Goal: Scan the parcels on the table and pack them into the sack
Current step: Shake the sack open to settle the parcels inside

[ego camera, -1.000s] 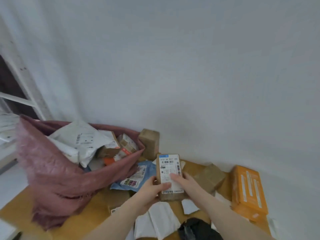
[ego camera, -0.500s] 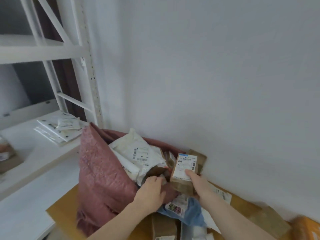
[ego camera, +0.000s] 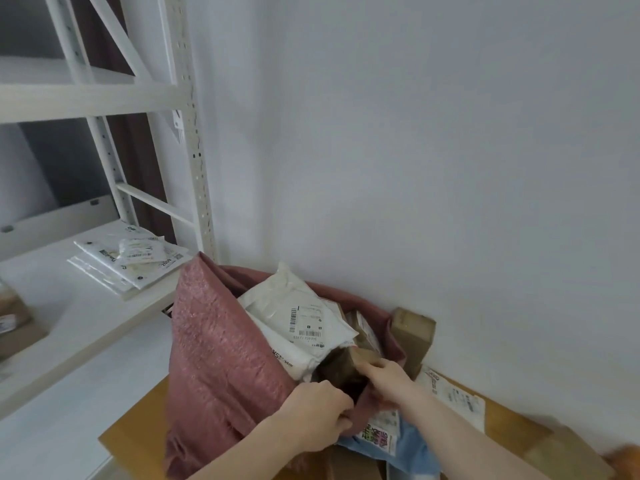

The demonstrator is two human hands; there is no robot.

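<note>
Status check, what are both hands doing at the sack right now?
Left hand grips the pink sack rim, holding it open. Right hand pushes the brown box into the mouth. White mailer crowds the opening.

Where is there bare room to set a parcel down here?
Bare yellow tabletop shows left of the pink woven sack. The white shelf is bare in front of the stacked white mailers. Right of the sack, parcels crowd the table.
</note>
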